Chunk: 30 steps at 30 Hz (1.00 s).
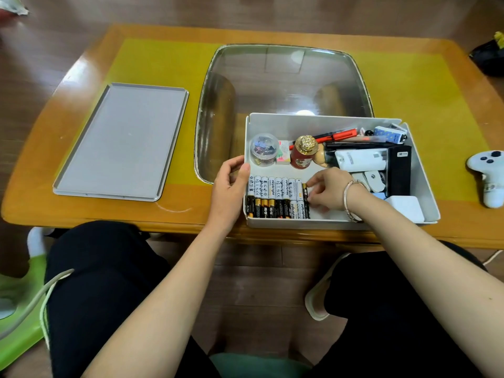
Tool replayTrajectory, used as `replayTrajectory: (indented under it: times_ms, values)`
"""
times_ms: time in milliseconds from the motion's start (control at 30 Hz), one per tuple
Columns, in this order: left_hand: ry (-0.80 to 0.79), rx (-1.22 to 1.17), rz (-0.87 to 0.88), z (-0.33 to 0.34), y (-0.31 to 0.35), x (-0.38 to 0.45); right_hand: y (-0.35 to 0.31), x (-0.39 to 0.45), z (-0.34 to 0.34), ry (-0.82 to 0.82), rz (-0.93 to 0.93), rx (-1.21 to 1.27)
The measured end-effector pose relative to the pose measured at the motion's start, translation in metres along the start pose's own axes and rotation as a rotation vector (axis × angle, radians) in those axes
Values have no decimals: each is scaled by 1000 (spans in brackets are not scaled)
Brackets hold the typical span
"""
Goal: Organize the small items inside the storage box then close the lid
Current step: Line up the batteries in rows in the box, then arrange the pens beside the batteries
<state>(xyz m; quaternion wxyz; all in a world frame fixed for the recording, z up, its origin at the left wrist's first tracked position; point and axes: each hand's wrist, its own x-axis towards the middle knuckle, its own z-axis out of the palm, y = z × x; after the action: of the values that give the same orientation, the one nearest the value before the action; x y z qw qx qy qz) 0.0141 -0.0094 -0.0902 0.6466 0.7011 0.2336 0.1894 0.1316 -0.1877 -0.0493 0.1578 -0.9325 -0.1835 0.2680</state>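
A white storage box [425, 184] stands open at the table's near edge. Along its left front lie two rows of batteries [275, 197], white ones behind, black-and-gold ones in front. My right hand [327, 190] reaches into the box and pinches a black-and-gold battery [305, 196] at the right end of the rows. My left hand [231, 184] grips the box's left wall. Further back sit a clear round jar of clips [264, 149], a red bottle with a gold cap [302, 154], a red pen [338, 135], white gadgets [360, 159] and a black case [399, 170]. The grey lid [122, 140] lies flat at the left.
A glass panel [283, 77] is set into the orange table's middle, behind the box. A white game controller [488, 175] lies at the right edge. My knees in black trousers are under the table's front edge. A green chair stands at the lower left.
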Motion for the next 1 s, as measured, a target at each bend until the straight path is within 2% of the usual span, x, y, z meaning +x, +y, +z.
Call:
replayTrajectory:
  times_ms: [67, 300, 467, 700, 833, 1000]
  values:
    - [3, 1, -1, 0, 0, 0, 0, -3, 0, -42, 19, 62]
    - [3, -3, -4, 0, 1, -1, -4, 2, 2, 2, -61, 6]
    - [4, -5, -4, 0, 1, 0, -6, 4, 3, -14, -166, -87]
    - [4, -5, -8, 0, 1, -1, -3, 6, 7, -60, -182, -195]
    - [5, -1, -8, 0, 3, -2, -16, 5, 11, 60, -290, -271]
    - [14, 10, -9, 1, 4, -1, -50, 7, 23, 34, -450, -268]
